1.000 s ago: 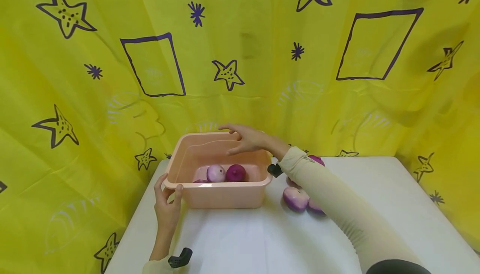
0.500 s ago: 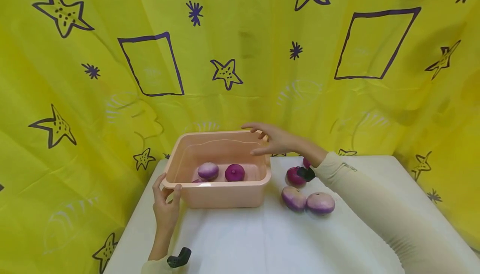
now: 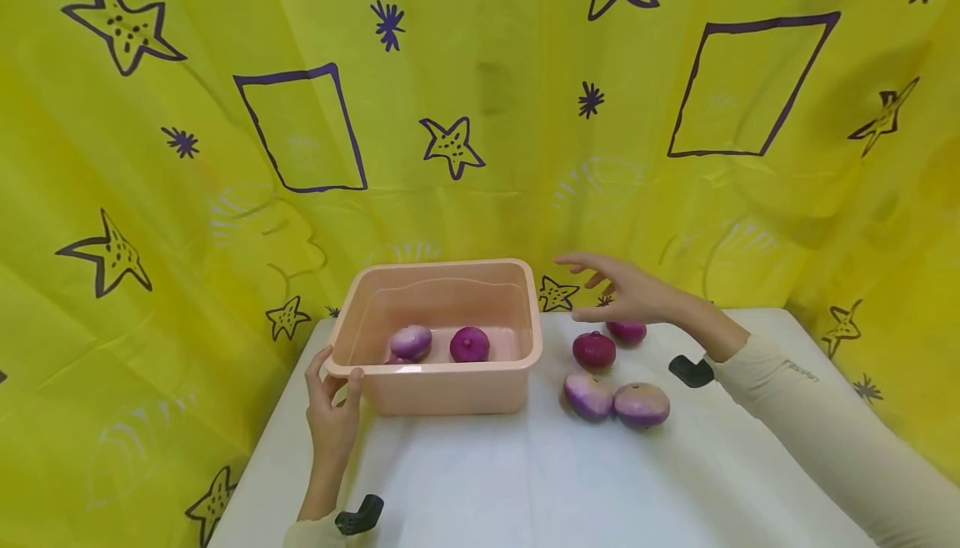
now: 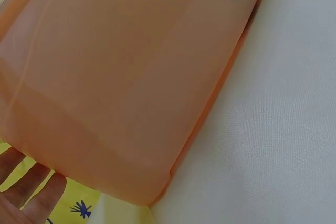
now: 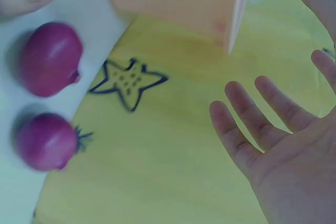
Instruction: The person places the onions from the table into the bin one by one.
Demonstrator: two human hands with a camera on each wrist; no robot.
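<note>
- Two onions (image 3: 411,341) lie inside the peach plastic tub (image 3: 450,394), a pale one on the left and a dark purple one beside it.
- The left hand (image 3: 332,414) pinches the tub's near left corner, thumb on the rim and fingers on the outside wall.
- The right hand (image 3: 626,294) hovers empty with fingers spread wide, just above four onions on the white table (image 3: 525,481).
- Of those four, two dark ones (image 3: 594,349) sit nearest that hand, and two paler ones (image 3: 641,404) touch each other closer to the person.
- Behind everything hangs a yellow cloth (image 3: 480,114) with stars.
</note>
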